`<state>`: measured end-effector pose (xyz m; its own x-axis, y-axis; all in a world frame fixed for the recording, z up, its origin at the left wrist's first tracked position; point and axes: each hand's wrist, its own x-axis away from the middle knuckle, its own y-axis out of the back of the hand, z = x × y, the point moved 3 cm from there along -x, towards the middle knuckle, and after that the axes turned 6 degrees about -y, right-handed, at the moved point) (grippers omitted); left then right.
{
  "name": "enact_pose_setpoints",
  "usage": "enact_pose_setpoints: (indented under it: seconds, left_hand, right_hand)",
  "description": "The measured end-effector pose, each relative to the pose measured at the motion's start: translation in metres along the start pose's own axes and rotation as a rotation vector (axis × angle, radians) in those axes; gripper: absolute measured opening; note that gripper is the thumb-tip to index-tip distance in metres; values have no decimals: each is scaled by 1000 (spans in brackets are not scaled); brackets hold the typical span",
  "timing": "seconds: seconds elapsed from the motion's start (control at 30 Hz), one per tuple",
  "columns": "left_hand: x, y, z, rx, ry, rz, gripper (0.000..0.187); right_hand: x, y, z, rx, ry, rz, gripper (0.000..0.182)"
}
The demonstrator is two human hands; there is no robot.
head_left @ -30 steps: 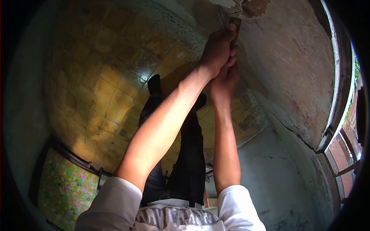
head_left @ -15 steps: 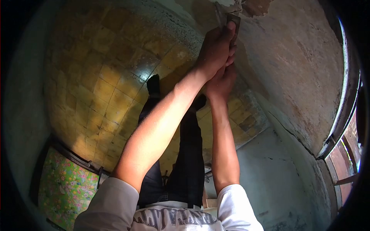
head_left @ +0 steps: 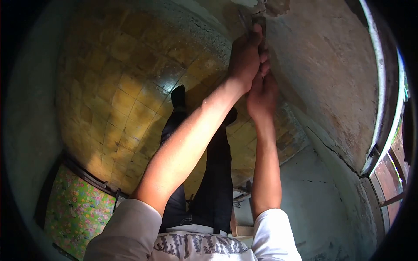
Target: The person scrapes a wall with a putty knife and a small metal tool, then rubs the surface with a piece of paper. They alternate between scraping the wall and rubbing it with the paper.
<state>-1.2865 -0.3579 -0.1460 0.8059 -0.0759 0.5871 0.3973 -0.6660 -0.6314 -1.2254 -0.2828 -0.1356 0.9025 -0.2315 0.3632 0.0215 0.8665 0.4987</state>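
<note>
My left hand (head_left: 245, 58) is closed around a flat, dark, narrow tool (head_left: 260, 32), its thumb pressed along the upper part. A thin strip (head_left: 242, 18) shows just left of the tool's top end. Right below and against the left hand, my right hand (head_left: 262, 93) is closed in line with the tool, its fingers partly hidden. The tool's tip lies close to the lower wall, where broken plaster (head_left: 277, 6) shows bare brown patches. The tool's exact kind is hard to make out in the shade.
A rough, stained wall (head_left: 322, 65) rises along the right, with a window frame (head_left: 379, 87) beyond it. Yellow tiles (head_left: 130, 104) cover the floor. A green flowered cushion (head_left: 78, 204) lies at lower left. My legs in black trousers (head_left: 217, 174) stretch forward beneath my arms.
Both hands keep their hold on the tool and sit slightly lower and, at the wrists, further right in view. The whole view has shifted a little.
</note>
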Motion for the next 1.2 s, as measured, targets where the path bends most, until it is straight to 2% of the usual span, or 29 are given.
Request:
enact_pose_setpoints:
  seconds: [0.1,0.2,0.3,0.4,0.5,0.6,0.7,0.8,0.87,0.9,0.93,1.03,1.13,1.2]
  left_hand:
    - [5,-8,1,61,82,1,42]
    - [-3,-3,-8,51,13,-13,43]
    - [1,-4,-11,37,69,-22,43]
    - [7,-7,-12,59,121,11,36]
    - [1,-4,-15,-15,44,6,36]
    - [6,0,-14,-50,91,9,40]
    - [14,-8,1,-58,201,15,40]
    - [5,-5,-10,152,124,74,41]
    - [-4,-11,-30,178,11,19,41]
    - [-7,-15,-37,188,-46,-5,42]
    - [-4,-12,-31,79,-22,-13,41]
    - [8,-3,-18,-203,7,-11,39]
    - [25,-1,-17,-364,-4,-19,37]
    - [29,4,-21,-437,-31,-81,40]
  right_hand:
    - [2,8,13,-38,-17,18,28]
    - [-8,5,26,146,-50,88,29]
    - [0,1,24,110,-61,33,28]
    - [7,4,28,-73,-14,70,27]
    - [0,-4,23,146,-50,47,29]
    - [9,-10,14,-93,-35,16,25]
    - [17,6,12,-80,-81,40,23]
    - [4,20,35,-113,-119,154,22]
    - [-5,26,58,-173,-206,230,22]
    - [-4,26,67,-328,-288,283,23]
    - [-3,27,71,-484,-370,332,24]
    - [15,24,49,-589,-520,424,28]
    - [15,28,52,-593,-455,414,52]
    - [11,23,54,-604,-388,347,52]
